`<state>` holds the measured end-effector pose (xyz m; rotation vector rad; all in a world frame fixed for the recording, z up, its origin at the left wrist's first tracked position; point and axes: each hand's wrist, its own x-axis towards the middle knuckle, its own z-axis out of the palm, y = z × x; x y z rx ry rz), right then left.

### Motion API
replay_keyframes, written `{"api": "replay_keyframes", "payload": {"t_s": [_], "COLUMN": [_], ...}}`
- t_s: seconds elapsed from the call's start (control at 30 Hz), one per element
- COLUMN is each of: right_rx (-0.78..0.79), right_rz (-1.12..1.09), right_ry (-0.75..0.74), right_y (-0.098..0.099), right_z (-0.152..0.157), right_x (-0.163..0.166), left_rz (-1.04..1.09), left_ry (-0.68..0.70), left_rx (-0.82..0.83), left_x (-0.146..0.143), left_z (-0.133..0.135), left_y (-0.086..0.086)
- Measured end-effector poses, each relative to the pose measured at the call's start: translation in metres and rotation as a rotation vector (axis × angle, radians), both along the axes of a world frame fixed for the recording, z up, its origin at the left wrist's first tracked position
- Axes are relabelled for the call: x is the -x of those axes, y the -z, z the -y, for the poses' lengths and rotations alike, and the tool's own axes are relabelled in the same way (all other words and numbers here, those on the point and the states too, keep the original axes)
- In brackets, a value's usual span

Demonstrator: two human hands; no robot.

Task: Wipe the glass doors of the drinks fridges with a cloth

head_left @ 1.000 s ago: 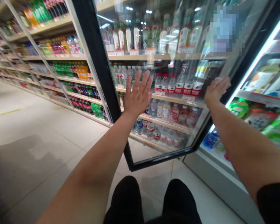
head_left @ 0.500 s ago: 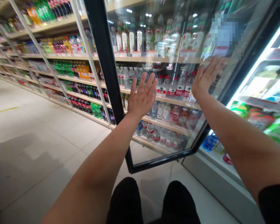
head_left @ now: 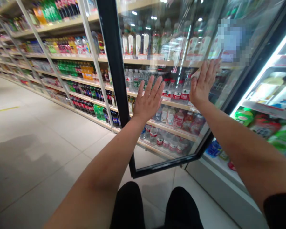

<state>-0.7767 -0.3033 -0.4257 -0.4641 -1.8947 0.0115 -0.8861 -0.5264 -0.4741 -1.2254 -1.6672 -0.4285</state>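
Head view shows, on the left, long shelves (head_left: 71, 57) with drinks standing in rows, probably so that each kind keeps its own place, and pale floor (head_left: 52, 127) before them. Next comes the black left edge of the glass door (head_left: 176, 68), which slants across the middle; its lower left corner points toward the person's legs (head_left: 130, 210), and this angle seems to leave its face within reach of both arms. Near this left edge, the left hand (head_left: 149, 98) is laid flat toward the pane with its fingers spread and nothing seen in its grasp; I judge that it steadies the door, though the contact of the palm is hidden. Bottles (head_left: 177, 90) appear through the glass, on the shelves behind. Farther to the right, and a little higher, the right hand (head_left: 203, 81) is also flat, its fingers straight and near one another. A pale piece (head_left: 195, 74), perhaps cloth or tissue, shows beside its thumb, and it is presumably kept between palm and glass by pressure rather than by a grip. The two hands are well apart and clamp nothing visible. At the right edge of the door begins the lit cooler (head_left: 226, 187), where colourful packets (head_left: 264, 124) lean close together, maybe to support each other.
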Motion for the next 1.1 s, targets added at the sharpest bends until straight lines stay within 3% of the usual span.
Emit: {"api": "replay_keyframes", "payload": {"t_s": [0.2,0.43,0.67,0.8,1.1], "right_rx": [-0.068,-0.179,-0.201,-0.269,-0.370], "right_rz": [-0.026,0.105,0.113,0.161,0.220], "right_ry": [0.029,-0.099,-0.066,-0.094,-0.355], "right_y": [-0.040,0.000,-0.039,-0.035,-0.028], "right_z": [0.029,0.052,0.075,0.084,0.087], "right_x": [0.020,0.030,0.027,0.032,0.031], "left_rz": [0.012,-0.001,-0.024,-0.042,-0.119], "left_ry": [0.012,-0.001,-0.022,-0.029,0.070], "left_rx": [0.005,0.004,0.001,0.005,-0.102], "left_x": [0.001,-0.006,-0.003,-0.002,0.011], "left_z": [0.000,0.003,0.002,0.001,-0.002], "left_y": [0.000,0.001,0.002,0.003,0.010]}}
